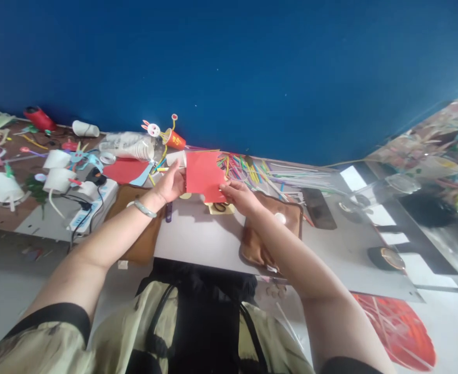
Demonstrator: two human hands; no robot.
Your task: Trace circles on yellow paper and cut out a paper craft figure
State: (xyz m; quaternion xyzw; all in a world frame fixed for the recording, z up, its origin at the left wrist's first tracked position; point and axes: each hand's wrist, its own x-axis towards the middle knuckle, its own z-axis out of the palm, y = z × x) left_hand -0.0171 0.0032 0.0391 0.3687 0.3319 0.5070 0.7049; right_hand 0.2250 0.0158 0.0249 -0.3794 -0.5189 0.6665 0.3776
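A red sheet of paper, with pieces cut out of its right side, is held up above the table between both hands. My left hand grips its left edge, the thumb raised and the wrist wearing a pale bangle. At the lower right edge, my right hand pinches the paper between thumb and fingers. Partly hidden below the sheet lie dark-handled scissors on a yellowish piece. A dark purple stick-shaped item lies near my left hand.
Brown cushions flank the white work surface. Behind are colourful pipe cleaners, bagged paper cups and a rabbit figure. A power strip with cables sits left; a dark phone and round container sit right.
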